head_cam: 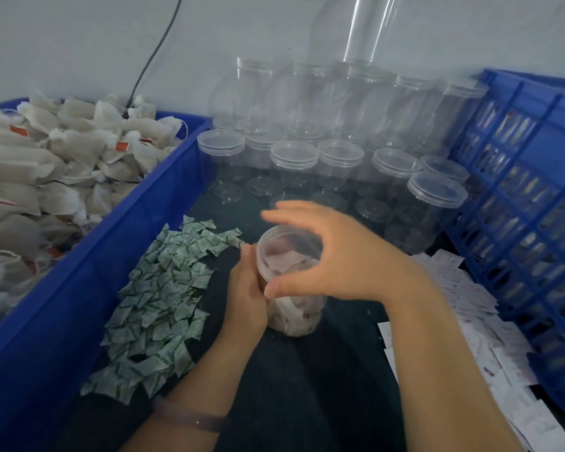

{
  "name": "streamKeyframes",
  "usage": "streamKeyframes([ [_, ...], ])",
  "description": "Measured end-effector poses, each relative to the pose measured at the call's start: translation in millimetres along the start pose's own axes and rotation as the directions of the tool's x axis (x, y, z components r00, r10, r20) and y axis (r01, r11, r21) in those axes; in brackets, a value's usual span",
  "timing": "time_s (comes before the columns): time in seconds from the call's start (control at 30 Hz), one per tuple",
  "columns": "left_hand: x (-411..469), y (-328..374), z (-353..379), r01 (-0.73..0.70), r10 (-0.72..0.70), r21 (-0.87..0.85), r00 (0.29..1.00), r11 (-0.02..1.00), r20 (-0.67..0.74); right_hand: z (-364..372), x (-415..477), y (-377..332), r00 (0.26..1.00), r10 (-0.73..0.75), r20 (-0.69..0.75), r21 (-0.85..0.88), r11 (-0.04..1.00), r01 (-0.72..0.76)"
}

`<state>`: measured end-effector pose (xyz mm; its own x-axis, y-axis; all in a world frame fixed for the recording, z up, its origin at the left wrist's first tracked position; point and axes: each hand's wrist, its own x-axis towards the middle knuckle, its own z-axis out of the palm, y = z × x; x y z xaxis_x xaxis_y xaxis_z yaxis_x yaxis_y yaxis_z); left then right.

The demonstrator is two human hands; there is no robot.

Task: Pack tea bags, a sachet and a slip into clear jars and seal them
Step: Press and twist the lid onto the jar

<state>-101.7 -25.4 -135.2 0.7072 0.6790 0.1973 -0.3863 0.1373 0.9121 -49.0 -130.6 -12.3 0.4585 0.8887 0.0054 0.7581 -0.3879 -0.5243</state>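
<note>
A clear jar (292, 308) packed with tea bags stands on the dark table in the middle of the head view. My left hand (247, 290) grips its side from the left. My right hand (333, 256) curls over the jar's top, thumb and fingers round the clear lid (287, 243). Loose tea bags (46, 164) fill the blue bin (88, 256) at left. Green-printed sachets (157, 308) lie in a heap beside the jar. White paper slips (477, 321) are piled at right.
Several empty clear lidded jars (340, 164) stand in rows and stacks behind the work spot, against the wall. A blue slatted crate (529, 190) rises at the right. A black cable (157, 50) hangs down the wall at the back left.
</note>
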Motion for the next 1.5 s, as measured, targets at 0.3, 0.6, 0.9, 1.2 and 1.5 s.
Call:
streamKeyframes([
  [0.3, 5, -7, -3, 0.033, -0.021, 0.076, 0.987, 0.997, -0.156, 37, 18, 1, 0.945, -0.058, -0.322, -0.066, 0.997, 0.039],
  [0.6, 4, 4, -10, -0.017, -0.019, 0.097, 0.937, 0.995, 0.349, 17, 13, 15, 0.966, -0.014, -0.259, 0.065, 0.997, 0.032],
  [0.9, -11, 7, -6, -0.145, -0.011, 0.387, 0.928, 0.911, 0.373, 12, 8, 25, 0.990, -0.077, -0.117, -0.038, 0.997, 0.073],
  [1.2, -17, 9, 4, -0.107, 0.025, 0.445, 0.982, 0.889, 0.186, 29, 13, 15, 0.933, 0.023, -0.360, 0.004, 1.000, -0.022],
  [1.5, -4, 13, -6, -0.168, 0.048, 0.420, 0.958, 0.892, 0.283, 30, 17, 14, 0.969, -0.049, -0.242, -0.191, 0.982, 0.002],
])
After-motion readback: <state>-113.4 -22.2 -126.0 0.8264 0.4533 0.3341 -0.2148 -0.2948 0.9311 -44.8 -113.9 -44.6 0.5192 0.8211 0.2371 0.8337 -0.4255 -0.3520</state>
